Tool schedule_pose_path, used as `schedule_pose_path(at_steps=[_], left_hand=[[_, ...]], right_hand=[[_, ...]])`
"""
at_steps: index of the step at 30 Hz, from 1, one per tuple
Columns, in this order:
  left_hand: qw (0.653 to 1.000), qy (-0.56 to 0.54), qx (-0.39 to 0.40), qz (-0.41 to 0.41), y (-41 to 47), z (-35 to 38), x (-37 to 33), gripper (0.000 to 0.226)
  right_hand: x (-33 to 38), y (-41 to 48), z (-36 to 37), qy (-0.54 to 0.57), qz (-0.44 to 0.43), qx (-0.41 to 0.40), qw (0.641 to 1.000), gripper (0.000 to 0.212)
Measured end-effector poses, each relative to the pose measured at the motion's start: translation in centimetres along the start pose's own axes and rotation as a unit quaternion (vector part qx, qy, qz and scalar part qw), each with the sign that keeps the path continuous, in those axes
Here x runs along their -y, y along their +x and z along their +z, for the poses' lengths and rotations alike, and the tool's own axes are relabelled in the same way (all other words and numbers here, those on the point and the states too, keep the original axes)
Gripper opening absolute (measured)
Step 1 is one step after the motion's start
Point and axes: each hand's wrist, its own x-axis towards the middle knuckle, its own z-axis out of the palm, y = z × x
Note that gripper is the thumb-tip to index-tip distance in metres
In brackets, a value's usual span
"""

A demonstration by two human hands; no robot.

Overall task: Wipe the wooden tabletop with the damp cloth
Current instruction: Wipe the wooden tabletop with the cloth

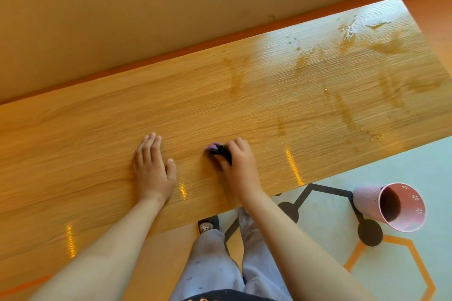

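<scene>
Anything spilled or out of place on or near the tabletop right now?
Yes: wet streaks and droplets smear the tabletop's far right end, well away from the cloth under the right hand. The pink bucket on the floor may be tipped.

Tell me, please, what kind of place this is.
Probably an indoor activity room or classroom: a long wooden tabletop along a plain wall, a hexagon-patterned floor, and a pink bucket on it.

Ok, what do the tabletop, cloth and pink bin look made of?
Tabletop: wood-grain board with a glossy finish; light glints off it, so maybe laminate or varnished wood. Cloth: soft fabric, dark with purple, bunched under the right hand. Pink bin: thin-walled, with punched flower holes; probably painted metal, possibly plastic.
</scene>
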Motion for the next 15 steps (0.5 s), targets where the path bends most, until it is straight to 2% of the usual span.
schedule_pose_path(at_steps=[5,9,12,15], left_hand=[[1.0,-0.003,0.004,0.002,0.0,0.0,0.1,0.062],[1.0,-0.012,-0.002,0.002,0.1,0.0,0.1,0.061],[1.0,-0.015,-0.002,0.0,0.0,-0.1,0.0,0.061],[1.0,-0.006,0.008,-0.003,0.0,-0.1,0.1,0.061]], right_hand=[[-6.9,1.7,-7.6,-0.016,0.127,-0.162,0.978,0.012],[-9.6,2.7,-10.7,-0.046,0.216,-0.23,0.948,0.016],[-6.8,3.3,-7.4,-0.029,0.198,-0.224,0.954,0.013],[-2.1,3.8,-2.0,-0.005,0.11,-0.124,0.986,0.01]])
